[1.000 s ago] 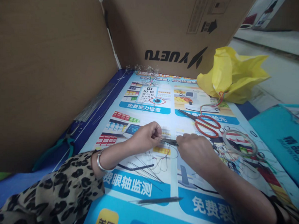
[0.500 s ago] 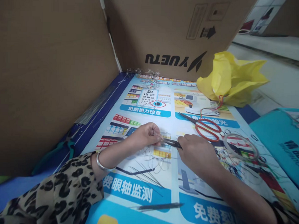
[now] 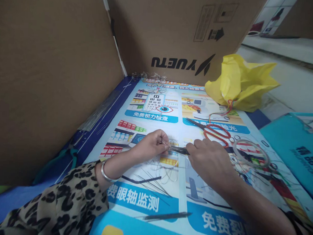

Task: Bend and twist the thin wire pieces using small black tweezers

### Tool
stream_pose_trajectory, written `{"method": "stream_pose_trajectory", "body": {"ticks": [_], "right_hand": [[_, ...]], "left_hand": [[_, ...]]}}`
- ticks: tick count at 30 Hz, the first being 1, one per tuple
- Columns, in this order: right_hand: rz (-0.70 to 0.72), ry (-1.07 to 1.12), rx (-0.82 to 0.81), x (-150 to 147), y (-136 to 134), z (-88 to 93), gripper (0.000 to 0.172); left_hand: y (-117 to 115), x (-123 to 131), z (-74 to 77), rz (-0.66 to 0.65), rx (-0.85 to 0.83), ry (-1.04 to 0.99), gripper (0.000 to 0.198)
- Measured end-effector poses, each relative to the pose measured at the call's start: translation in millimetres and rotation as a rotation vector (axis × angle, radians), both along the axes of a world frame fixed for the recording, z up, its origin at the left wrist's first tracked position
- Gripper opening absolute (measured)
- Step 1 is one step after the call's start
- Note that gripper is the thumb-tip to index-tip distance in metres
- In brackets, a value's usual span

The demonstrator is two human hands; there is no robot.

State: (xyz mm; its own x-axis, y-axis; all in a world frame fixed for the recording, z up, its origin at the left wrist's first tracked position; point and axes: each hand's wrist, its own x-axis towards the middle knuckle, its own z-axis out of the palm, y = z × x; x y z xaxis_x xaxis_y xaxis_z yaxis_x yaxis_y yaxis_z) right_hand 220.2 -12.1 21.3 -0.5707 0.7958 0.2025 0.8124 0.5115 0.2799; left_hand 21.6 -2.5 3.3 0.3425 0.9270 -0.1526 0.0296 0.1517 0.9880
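Note:
My left hand, with a silver bangle at its wrist, pinches thin wire at the fingertips. Loops of fine wire hang below those fingers, over the printed sheet. My right hand is closed around dark pliers whose narrow jaws point left. The jaw tips meet the wire right at my left fingertips; their exact grip is too small to make out. The handles are hidden inside my right fist. Just beyond that hand lie scissors with red handles.
A yellow bag and a clear ring-shaped coil are on the right, near a turquoise box. Straight wires and a dark thin bundle lie in front. Teal-handled pliers rest left. Cardboard stands behind.
My right hand has turned slightly around the pliers, with its knuckles a little higher. The wire loops under my left hand have shifted. Both hands stay in nearly the same place.

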Motion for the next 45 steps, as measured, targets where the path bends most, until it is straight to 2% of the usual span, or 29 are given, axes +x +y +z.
{"method": "stream_pose_trajectory", "body": {"ticks": [13,21,30,39,45], "right_hand": [[-0.008,-0.053,0.041,-2,-4,5.6,0.017],[-0.045,-0.076,-0.019,-3,-3,3.2,0.014],[-0.1,-0.123,-0.087,-8,-2,4.5,0.015],[-0.065,-0.01,-0.052,-4,4,-11.9,0.012],[-0.109,0.129,-0.061,-2,13,-21.2,0.011]], "left_hand": [[-4,2,0.2,-0.034,0.162,0.167,0.01],[-4,0,-3.2,-0.036,0.324,0.331,0.011],[-6,2,-3.8,-0.028,0.352,0.356,0.013],[-3,1,-2.8,-0.032,0.248,0.266,0.012],[2,-4,-4.2,0.006,0.417,0.471,0.008]]}}
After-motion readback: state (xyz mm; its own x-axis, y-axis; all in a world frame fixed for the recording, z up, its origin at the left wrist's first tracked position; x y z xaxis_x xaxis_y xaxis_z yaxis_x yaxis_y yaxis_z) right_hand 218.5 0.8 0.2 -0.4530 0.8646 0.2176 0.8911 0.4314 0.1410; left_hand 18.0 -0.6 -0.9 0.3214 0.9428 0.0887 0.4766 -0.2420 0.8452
